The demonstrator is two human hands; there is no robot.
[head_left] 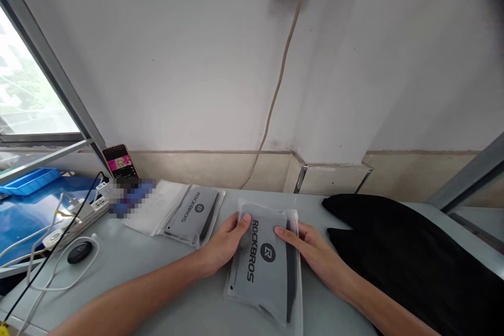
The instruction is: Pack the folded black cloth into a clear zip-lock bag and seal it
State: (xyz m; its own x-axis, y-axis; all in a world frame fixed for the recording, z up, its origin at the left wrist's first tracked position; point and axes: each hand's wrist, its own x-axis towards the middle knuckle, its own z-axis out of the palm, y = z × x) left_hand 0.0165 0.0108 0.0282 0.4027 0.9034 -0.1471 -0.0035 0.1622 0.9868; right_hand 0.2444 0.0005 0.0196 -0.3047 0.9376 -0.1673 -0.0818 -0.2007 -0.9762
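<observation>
Two hands, the left (pixel 224 245) and right (pixel 315 252), grasp opposite edges of a ROCKBROS package (pixel 262 268) lying between them.

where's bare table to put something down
Widest patch: between the black oval gadget and left forearm. Smaller: between that forearm and the held pouch; behind the right hand, beside the black cloth. Crowded: far left, with power strip, cables, phone.
</observation>
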